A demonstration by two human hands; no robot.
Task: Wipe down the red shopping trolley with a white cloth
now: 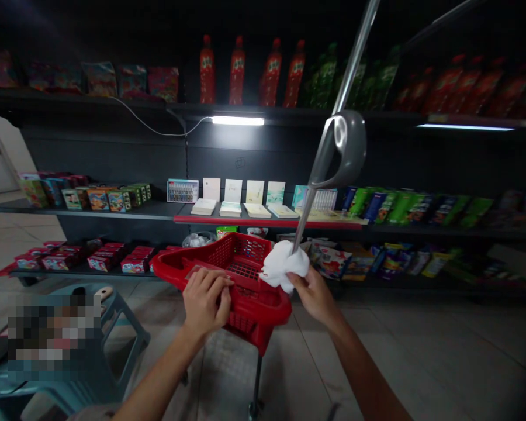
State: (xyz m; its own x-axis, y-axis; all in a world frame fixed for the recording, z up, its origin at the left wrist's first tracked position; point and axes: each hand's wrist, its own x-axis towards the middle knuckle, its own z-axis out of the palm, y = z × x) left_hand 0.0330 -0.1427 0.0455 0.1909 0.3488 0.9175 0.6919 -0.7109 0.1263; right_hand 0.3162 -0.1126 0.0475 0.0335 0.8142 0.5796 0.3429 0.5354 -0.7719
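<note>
In the head view my left hand [207, 301] lies curled over the rim of a red wheeled shopping basket [269, 313], but I cannot tell if it really grips, and my right hand [315, 295] is closed narrow around a white cloth [284, 266], which wraps the lower end of the basket's steel handle pole [355, 64] just below its grey loop grip [349, 140]; in front of me are store shelves [92, 210] with red bottles [236, 76], and a blue plastic stool [123, 333] stands at my left
</note>
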